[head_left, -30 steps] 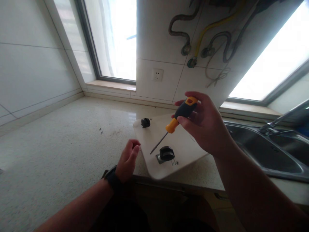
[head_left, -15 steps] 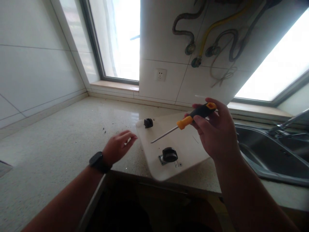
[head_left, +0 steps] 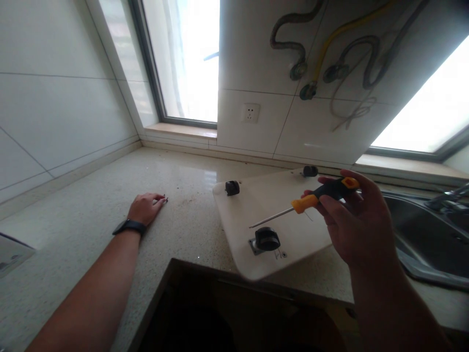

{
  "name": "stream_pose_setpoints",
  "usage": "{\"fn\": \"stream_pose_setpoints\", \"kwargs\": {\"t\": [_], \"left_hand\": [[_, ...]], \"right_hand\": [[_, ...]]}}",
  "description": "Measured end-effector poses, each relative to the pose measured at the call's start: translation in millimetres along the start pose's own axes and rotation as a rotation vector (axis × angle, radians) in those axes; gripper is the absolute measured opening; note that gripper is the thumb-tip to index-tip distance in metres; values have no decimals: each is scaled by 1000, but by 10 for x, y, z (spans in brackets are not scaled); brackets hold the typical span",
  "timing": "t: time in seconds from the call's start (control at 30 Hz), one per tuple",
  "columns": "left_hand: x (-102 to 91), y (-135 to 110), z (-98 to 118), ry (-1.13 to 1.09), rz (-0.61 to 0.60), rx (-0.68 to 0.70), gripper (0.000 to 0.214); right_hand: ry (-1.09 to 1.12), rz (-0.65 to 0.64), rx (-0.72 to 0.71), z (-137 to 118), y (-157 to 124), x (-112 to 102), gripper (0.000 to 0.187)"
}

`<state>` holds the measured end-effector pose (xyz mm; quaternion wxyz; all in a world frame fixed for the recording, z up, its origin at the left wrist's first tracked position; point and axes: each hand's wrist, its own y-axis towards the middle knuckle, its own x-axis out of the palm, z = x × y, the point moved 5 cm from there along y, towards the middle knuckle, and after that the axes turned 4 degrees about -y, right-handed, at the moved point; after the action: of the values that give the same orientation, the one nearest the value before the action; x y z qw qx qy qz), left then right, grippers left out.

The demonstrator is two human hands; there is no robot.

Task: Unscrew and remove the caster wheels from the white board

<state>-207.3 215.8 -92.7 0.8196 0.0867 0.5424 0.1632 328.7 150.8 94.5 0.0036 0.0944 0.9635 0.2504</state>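
The worktop [head_left: 194, 230] stretches wide left of the white board [head_left: 266, 200], whose near corner reaches the front edge. A second ago my left grip [head_left: 144, 208] was beside that board; now it's at small dark pieces [head_left: 166, 199] — pinched or not, I can't tell. My right grip [head_left: 357, 222] clasps the screwdriver [head_left: 306, 203] above the board, near a caster [head_left: 267, 239]; the sink [head_left: 414, 230] lies right.

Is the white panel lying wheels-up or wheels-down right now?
Wheels-up: three black casters stand on the upper face of the white panel, which lies on the counter.
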Motion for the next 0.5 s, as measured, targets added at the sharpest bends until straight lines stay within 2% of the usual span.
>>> {"fn": "stream_pose_setpoints", "kwargs": {"t": [0.1,0.27,0.37,0.5], "left_hand": [[36,42,-92,58,-9,-29,51],[70,43,-243,192,-48,-118,71],[114,41,-208,243,-73,-134,76],[178,72,-99,268,-76,-92,70]], "right_hand": [[21,50,-18,11,-7,-54,55],[56,104,-20,2,-45,-147,56],[67,128,-10,6,-74,-189,56],[69,150,-42,2,-100,-224,56]]}}
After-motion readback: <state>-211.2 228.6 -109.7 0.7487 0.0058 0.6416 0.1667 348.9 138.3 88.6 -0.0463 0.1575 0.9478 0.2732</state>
